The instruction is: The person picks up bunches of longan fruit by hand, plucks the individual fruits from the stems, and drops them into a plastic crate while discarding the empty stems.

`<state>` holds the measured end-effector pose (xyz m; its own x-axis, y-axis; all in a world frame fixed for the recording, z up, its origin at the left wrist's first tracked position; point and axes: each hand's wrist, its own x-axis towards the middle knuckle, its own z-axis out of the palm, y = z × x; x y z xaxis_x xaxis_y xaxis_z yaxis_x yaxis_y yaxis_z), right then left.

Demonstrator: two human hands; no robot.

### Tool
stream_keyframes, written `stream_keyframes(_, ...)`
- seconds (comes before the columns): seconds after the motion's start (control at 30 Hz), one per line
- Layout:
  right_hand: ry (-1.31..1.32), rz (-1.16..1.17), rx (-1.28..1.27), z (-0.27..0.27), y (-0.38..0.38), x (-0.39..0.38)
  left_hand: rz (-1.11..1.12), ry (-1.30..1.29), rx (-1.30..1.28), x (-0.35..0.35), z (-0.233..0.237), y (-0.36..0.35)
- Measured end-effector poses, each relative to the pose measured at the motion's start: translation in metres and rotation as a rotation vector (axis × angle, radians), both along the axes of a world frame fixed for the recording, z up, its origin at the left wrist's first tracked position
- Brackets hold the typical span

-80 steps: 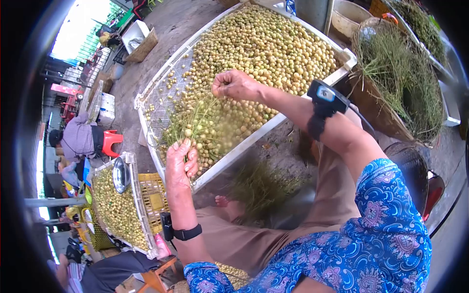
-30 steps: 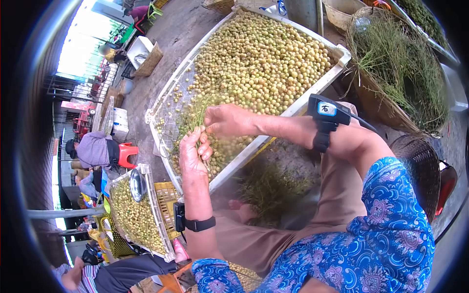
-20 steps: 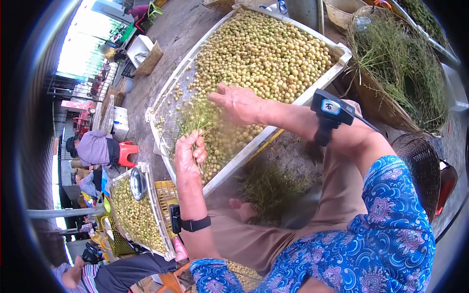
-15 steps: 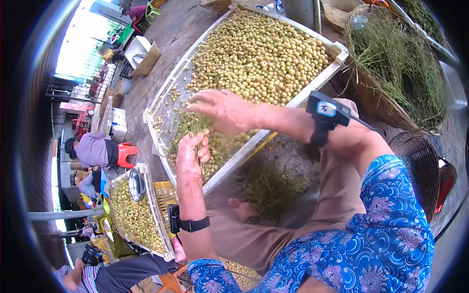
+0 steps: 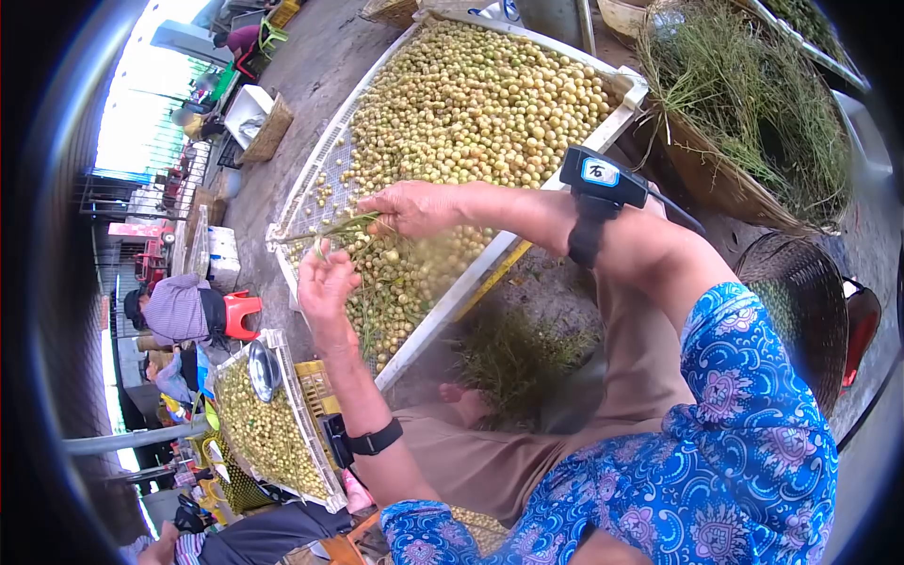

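My right hand is closed on a few thin green stems above a white-framed mesh tray. The stems run leftward to my left hand, whose fingers are curled with a bit of green between the tips. Small round yellow-green fruits fill most of the tray, densest at the far and right side. Below my hands, more fruit lies mixed with loose green stems. Bare mesh shows at the tray's left side.
A large basket of stripped green stems stands at the right. A dark woven basket is beside my leg. More stems lie on the floor by my foot. Another fruit tray is at the left, and a person sits on a red stool.
My right hand has closed on stems and drawn slightly back. My left hand has moved left, away from the bunch it gripped. The whole view has shifted a little to the left.
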<state>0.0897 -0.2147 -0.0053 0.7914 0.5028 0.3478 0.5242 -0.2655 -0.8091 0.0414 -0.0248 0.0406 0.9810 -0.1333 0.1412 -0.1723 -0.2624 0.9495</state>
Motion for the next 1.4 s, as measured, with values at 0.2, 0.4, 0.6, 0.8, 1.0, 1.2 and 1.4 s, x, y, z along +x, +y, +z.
stream_keyframes(0.2,0.081,0.322,-0.007,0.019,0.003,-0.013,-0.244,-0.197,0.101,0.008,0.002,-0.037)
stream_keyframes(0.4,0.221,0.262,0.114,0.014,-0.004,-0.004,-0.186,-0.101,-0.282,0.020,-0.009,-0.029)
stream_keyframes(0.6,0.385,0.014,0.284,0.004,-0.016,0.004,0.030,0.024,-0.339,0.014,-0.003,-0.010)
stream_keyframes(0.8,0.230,0.123,0.210,-0.005,0.004,-0.014,0.014,0.172,-0.493,0.006,-0.002,-0.001)
stream_keyframes(1.0,0.474,0.220,0.428,-0.010,0.011,-0.008,-0.028,0.338,-0.687,0.002,-0.001,-0.002)
stream_keyframes(1.2,0.714,-0.036,0.713,-0.014,0.009,-0.001,0.068,0.234,-0.589,-0.002,0.003,0.007)
stream_keyframes(1.4,1.074,0.033,1.066,-0.015,0.001,0.007,0.042,0.239,-0.567,0.000,0.002,0.012)
